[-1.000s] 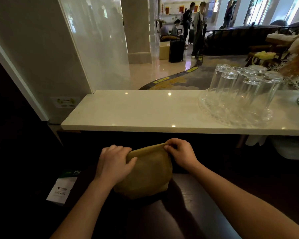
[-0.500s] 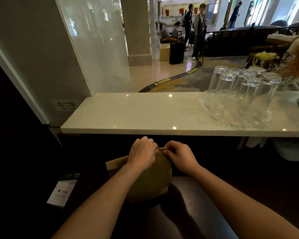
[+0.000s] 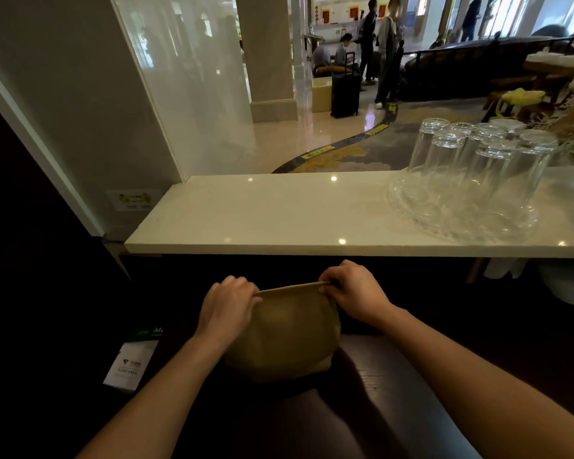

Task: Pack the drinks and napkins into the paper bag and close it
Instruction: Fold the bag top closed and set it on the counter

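A brown paper bag point(image 3: 289, 339) stands on the dark wooden counter point(image 3: 362, 409) just below the pale marble ledge. Its top edge is folded flat into a narrow strip. My left hand point(image 3: 227, 308) grips the left end of that strip, and my right hand point(image 3: 355, 291) pinches the right end. The bag bulges and its mouth is pressed together, so whatever is inside is hidden. No drinks or napkins show outside the bag.
The marble ledge point(image 3: 279, 220) runs across above the bag. On its right stands a glass tray point(image 3: 461, 210) with several upturned glasses. A white and green card point(image 3: 130, 362) lies at the left on the dark counter. People and a suitcase are far off in the lobby.
My left hand slid from the middle of the folded top back out to its left end. The right hand stayed on the right end. The fold now lies flat between both hands.
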